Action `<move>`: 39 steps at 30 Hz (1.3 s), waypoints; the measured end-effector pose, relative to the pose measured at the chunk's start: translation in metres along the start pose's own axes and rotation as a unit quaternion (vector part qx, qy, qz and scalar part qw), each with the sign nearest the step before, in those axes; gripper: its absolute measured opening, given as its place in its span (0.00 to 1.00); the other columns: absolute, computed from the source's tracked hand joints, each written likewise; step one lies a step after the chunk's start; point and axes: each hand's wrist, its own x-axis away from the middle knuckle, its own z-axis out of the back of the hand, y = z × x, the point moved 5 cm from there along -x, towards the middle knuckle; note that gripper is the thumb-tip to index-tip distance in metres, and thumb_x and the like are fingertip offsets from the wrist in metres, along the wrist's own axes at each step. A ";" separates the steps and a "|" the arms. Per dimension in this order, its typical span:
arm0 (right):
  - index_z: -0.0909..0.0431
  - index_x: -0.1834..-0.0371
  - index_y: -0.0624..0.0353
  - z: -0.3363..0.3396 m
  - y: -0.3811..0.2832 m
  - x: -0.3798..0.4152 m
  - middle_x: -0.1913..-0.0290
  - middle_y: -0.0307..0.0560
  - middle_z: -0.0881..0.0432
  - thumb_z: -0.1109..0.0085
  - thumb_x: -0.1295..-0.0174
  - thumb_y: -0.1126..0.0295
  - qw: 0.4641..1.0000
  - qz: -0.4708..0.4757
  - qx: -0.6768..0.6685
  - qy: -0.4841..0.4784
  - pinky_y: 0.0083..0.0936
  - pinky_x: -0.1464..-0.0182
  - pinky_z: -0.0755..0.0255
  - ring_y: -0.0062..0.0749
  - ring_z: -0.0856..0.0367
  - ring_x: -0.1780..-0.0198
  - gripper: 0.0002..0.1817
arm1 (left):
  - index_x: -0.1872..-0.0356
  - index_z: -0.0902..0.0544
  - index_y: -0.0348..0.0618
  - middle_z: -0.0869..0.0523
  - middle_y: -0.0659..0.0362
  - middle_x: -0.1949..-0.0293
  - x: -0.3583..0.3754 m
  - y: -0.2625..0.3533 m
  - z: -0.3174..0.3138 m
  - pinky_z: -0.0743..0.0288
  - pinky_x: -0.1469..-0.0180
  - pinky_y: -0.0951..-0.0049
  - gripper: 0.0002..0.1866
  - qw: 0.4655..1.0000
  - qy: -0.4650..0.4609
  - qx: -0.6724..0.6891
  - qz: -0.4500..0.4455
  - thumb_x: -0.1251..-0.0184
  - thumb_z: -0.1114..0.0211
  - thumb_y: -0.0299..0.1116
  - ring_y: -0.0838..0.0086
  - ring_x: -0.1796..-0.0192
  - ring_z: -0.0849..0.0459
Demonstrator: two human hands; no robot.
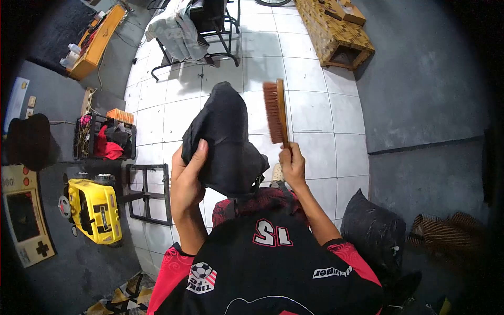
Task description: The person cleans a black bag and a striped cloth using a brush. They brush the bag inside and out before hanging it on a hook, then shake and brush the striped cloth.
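Left hand [188, 176] clamps the black cap [224, 139] at frame centre, thumb pressed over its lower edge; right hand [292, 165] is closed round the handle of a wooden brush [275, 111], bristles facing the cap. Soft and light, the cap probably folds easily, so gripping its edge suits; matte, crumpled.

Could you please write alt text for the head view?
Seen from above, the left hand holds up a black cloth item while the right hand raises a wooden brush beside it, over a white tiled floor.
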 end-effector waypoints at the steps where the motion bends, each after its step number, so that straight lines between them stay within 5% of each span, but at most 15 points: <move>1: 0.30 0.58 0.64 -0.003 -0.028 0.000 0.78 0.43 0.24 0.49 0.36 0.67 0.997 0.062 -0.035 0.001 0.21 0.75 0.34 0.23 0.26 0.76 0.11 | 0.55 0.24 0.29 0.18 0.53 0.62 0.002 0.001 -0.003 0.25 0.60 0.76 0.16 1.000 -0.009 -0.014 0.001 0.37 0.40 0.33 0.72 0.63 0.18; 4: 0.30 0.55 0.64 -0.018 -0.074 -0.003 0.76 0.47 0.23 0.41 0.40 0.66 0.957 0.288 0.010 -0.020 0.24 0.75 0.32 0.31 0.24 0.77 0.16 | 0.54 0.24 0.31 0.18 0.55 0.60 0.007 0.007 -0.001 0.29 0.53 0.75 0.15 0.997 -0.034 -0.068 0.002 0.39 0.38 0.31 0.73 0.59 0.20; 6: 0.29 0.51 0.63 -0.023 -0.050 0.000 0.72 0.54 0.21 0.41 0.41 0.67 0.955 0.295 0.036 0.005 0.27 0.71 0.27 0.40 0.19 0.71 0.17 | 0.54 0.24 0.31 0.19 0.55 0.60 0.011 0.014 0.005 0.30 0.52 0.76 0.15 0.995 -0.020 -0.096 -0.016 0.39 0.38 0.30 0.74 0.58 0.21; 7: 0.29 0.51 0.62 -0.026 -0.019 0.001 0.70 0.54 0.20 0.41 0.42 0.69 0.964 0.261 0.050 0.015 0.28 0.69 0.27 0.41 0.18 0.69 0.17 | 0.55 0.23 0.29 0.20 0.61 0.65 0.014 0.029 -0.005 0.33 0.57 0.81 0.15 0.996 -0.018 -0.078 -0.037 0.37 0.40 0.32 0.80 0.64 0.24; 11: 0.27 0.55 0.56 -0.011 0.101 0.009 0.67 0.59 0.20 0.43 0.40 0.67 0.969 0.092 0.226 -0.043 0.40 0.68 0.28 0.55 0.21 0.65 0.12 | 0.49 0.26 0.28 0.20 0.51 0.54 0.015 0.028 0.041 0.33 0.45 0.71 0.18 0.991 0.090 0.003 -0.104 0.40 0.40 0.27 0.70 0.52 0.21; 12: 0.26 0.56 0.55 -0.002 0.130 0.015 0.67 0.58 0.20 0.45 0.39 0.61 0.955 0.062 0.287 -0.052 0.42 0.67 0.28 0.55 0.20 0.66 0.13 | 0.48 0.26 0.28 0.20 0.49 0.52 0.008 0.020 0.059 0.34 0.42 0.69 0.19 0.988 0.077 0.045 -0.125 0.40 0.40 0.26 0.67 0.50 0.21; 13: 0.24 0.56 0.54 0.012 0.167 0.021 0.67 0.56 0.19 0.48 0.39 0.54 0.893 -0.160 0.396 -0.143 0.44 0.62 0.27 0.54 0.20 0.64 0.17 | 0.47 0.27 0.28 0.21 0.47 0.50 0.004 0.016 0.068 0.35 0.40 0.67 0.20 0.983 0.065 0.086 -0.146 0.41 0.41 0.25 0.65 0.48 0.22; 17: 0.22 0.59 0.61 0.053 0.204 0.047 0.60 0.59 0.19 0.54 0.38 0.50 0.815 -0.280 0.465 -0.205 0.45 0.53 0.29 0.53 0.21 0.55 0.23 | 0.48 0.27 0.28 0.21 0.47 0.51 0.009 0.021 0.038 0.32 0.42 0.67 0.19 0.982 0.084 0.145 -0.090 0.41 0.41 0.23 0.64 0.50 0.20; 18: 0.22 0.58 0.61 0.058 0.194 0.050 0.60 0.59 0.19 0.54 0.38 0.51 0.798 -0.297 0.476 -0.222 0.45 0.53 0.29 0.52 0.21 0.55 0.23 | 0.48 0.27 0.27 0.20 0.45 0.53 0.016 0.039 0.018 0.28 0.46 0.69 0.18 0.981 0.185 0.023 -0.061 0.40 0.41 0.25 0.64 0.53 0.18; 24: 0.26 0.68 0.66 0.077 0.052 0.027 0.75 0.60 0.21 0.57 0.34 0.56 0.910 -0.178 0.358 -0.109 0.40 0.66 0.29 0.48 0.20 0.69 0.21 | 0.48 0.30 0.29 0.21 0.47 0.54 0.006 0.027 0.008 0.21 0.57 0.70 0.20 0.994 0.090 0.032 -0.049 0.37 0.39 0.30 0.66 0.56 0.17; 27: 0.29 0.64 0.66 0.081 -0.036 0.014 0.74 0.57 0.20 0.59 0.33 0.55 0.967 -0.128 0.221 0.006 0.38 0.70 0.27 0.54 0.21 0.74 0.21 | 0.49 0.29 0.28 0.20 0.47 0.56 0.005 0.020 -0.001 0.21 0.60 0.71 0.20 0.997 0.068 0.017 -0.030 0.38 0.38 0.31 0.66 0.60 0.17; 30: 0.32 0.67 0.65 0.053 -0.066 0.017 0.79 0.46 0.28 0.58 0.32 0.62 0.990 -0.070 -0.111 0.055 0.27 0.78 0.36 0.25 0.32 0.81 0.15 | 0.50 0.27 0.29 0.19 0.48 0.57 0.008 0.016 -0.027 0.25 0.55 0.74 0.20 0.999 -0.020 0.023 -0.018 0.38 0.38 0.33 0.68 0.59 0.18; 33: 0.34 0.55 0.68 0.020 -0.080 0.013 0.73 0.52 0.20 0.52 0.36 0.71 0.966 0.227 0.104 0.065 0.27 0.73 0.27 0.37 0.19 0.74 0.12 | 0.50 0.25 0.30 0.19 0.50 0.56 0.011 0.017 -0.040 0.29 0.51 0.74 0.20 0.998 -0.058 -0.032 -0.011 0.39 0.37 0.35 0.69 0.56 0.20; 38: 0.30 0.53 0.58 -0.016 0.068 -0.004 0.68 0.61 0.21 0.48 0.39 0.72 0.978 0.120 0.168 0.002 0.36 0.67 0.25 0.54 0.19 0.65 0.11 | 0.52 0.24 0.31 0.18 0.56 0.61 0.016 0.028 -0.030 0.28 0.55 0.77 0.15 0.998 0.027 0.004 -0.056 0.37 0.40 0.29 0.75 0.61 0.20; 39: 0.30 0.55 0.58 -0.011 0.094 -0.003 0.71 0.61 0.21 0.48 0.37 0.63 0.976 0.062 0.206 -0.028 0.42 0.68 0.29 0.60 0.22 0.68 0.13 | 0.51 0.24 0.31 0.18 0.54 0.60 0.014 0.027 -0.024 0.28 0.54 0.75 0.15 0.997 0.021 0.027 -0.075 0.37 0.41 0.29 0.73 0.60 0.19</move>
